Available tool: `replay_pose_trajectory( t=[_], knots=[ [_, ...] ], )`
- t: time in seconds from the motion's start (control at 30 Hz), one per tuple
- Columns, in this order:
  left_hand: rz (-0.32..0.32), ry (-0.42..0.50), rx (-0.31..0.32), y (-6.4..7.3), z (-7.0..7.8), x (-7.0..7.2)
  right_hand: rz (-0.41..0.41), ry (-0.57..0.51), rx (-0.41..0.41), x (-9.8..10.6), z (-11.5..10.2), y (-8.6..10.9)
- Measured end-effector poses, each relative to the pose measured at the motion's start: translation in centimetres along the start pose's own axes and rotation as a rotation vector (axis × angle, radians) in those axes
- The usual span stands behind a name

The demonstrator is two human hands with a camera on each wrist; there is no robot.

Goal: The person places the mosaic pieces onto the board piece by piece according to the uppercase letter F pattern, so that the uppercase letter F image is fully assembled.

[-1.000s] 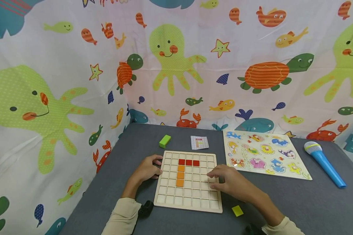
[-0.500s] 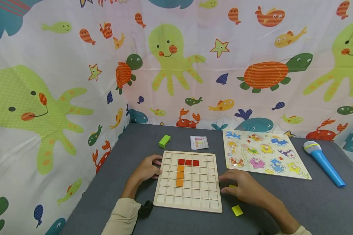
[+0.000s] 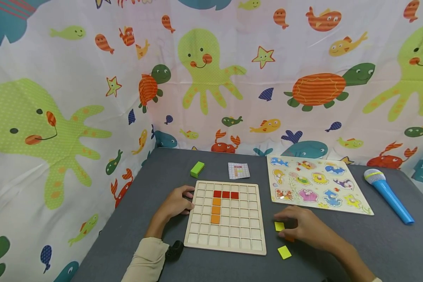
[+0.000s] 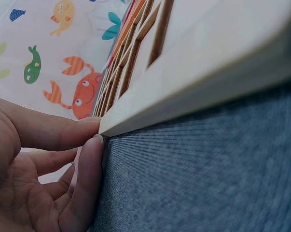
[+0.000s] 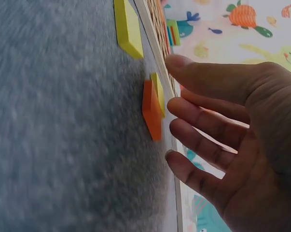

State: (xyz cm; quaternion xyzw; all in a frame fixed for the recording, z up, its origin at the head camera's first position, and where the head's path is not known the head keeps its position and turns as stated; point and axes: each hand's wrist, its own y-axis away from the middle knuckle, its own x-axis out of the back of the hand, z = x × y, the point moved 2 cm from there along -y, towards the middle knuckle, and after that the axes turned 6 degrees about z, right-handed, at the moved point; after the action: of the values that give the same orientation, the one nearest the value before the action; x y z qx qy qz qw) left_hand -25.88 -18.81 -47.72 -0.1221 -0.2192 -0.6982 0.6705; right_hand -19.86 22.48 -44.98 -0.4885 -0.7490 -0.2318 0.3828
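Six tiles (image 3: 216, 210) in, loose tiles (image 3: 284, 252) remaining! Left hand (image 3: 176, 202) pinches the board (image 3: 224, 232) by its left edge; right hand (image 3: 301, 227) spreads its fingers.

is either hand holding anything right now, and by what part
The left hand touches the left edge of the wooden board; whether it grips it cannot be told. The right hand, near the orange tile, holds nothing.

A sea-animal curtain (image 3: 248, 92) is hanging around a counter (image 3: 229, 268) where a picture puzzle (image 3: 320, 187), a toy microphone (image 3: 389, 197) and a wooden grid board (image 3: 234, 222) are lying, marking a children's play area.
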Motion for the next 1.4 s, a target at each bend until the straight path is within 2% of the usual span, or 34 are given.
replay_pose_trajectory(
  t=[0.53,0.9,1.4],
  knots=[
    [-0.003,-0.009,-0.004,0.0,0.2,0.0,-0.075,-0.027,0.009,1.0,1.9,0.8],
    [-0.001,-0.002,-0.001,-0.1,0.2,0.0,-0.129,-0.044,-0.005,1.7,2.2,1.0],
    [-0.007,0.001,-0.008,0.1,0.1,0.1,-0.149,-0.052,-0.019,1.8,2.5,1.1]
  ],
)
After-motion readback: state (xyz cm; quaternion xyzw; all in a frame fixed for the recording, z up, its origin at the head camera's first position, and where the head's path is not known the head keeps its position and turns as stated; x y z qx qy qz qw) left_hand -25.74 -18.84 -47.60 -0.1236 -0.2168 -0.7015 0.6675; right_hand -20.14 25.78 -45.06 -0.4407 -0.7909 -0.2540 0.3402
